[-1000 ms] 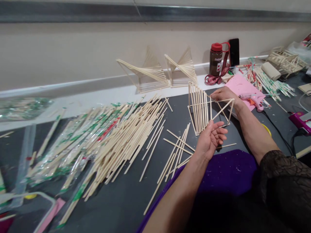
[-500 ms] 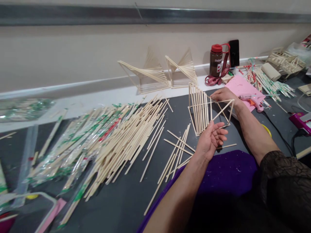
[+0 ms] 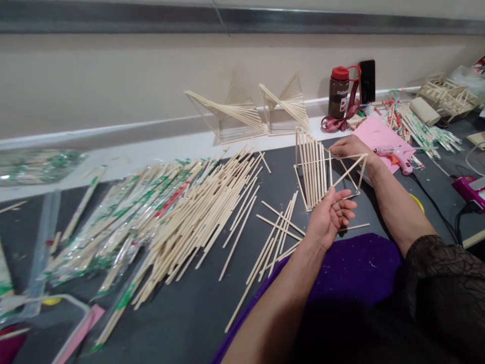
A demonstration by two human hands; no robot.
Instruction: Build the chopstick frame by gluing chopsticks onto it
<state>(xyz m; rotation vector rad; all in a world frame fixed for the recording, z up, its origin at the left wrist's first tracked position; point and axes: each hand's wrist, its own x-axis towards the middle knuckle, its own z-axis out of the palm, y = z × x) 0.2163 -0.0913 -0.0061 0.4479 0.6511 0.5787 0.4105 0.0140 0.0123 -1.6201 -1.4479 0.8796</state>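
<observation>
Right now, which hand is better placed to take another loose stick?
Left. The left hand holds the frame at its near edge, beside the loose sticks; the right hand grips its far side.

"What's behind the bench?"

"A plain beige wall point(image 3: 113, 76) with a grey metal rail point(image 3: 113, 20) running high along it, and a white ledge point(image 3: 125, 149) at its foot."

"And the worktop?"

"Dark grey tabletop point(image 3: 189, 313), evenly lit."

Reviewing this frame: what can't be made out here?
Head view only:
- Right hand: its fingertips sit behind the stick frame, so its grip is unclear.
- Left hand: contact with the frame's lower edge is too fine to confirm.
- Bottle label: too small to read.
- Wrapped chopsticks: blurred, and cut off by the left edge.
</observation>
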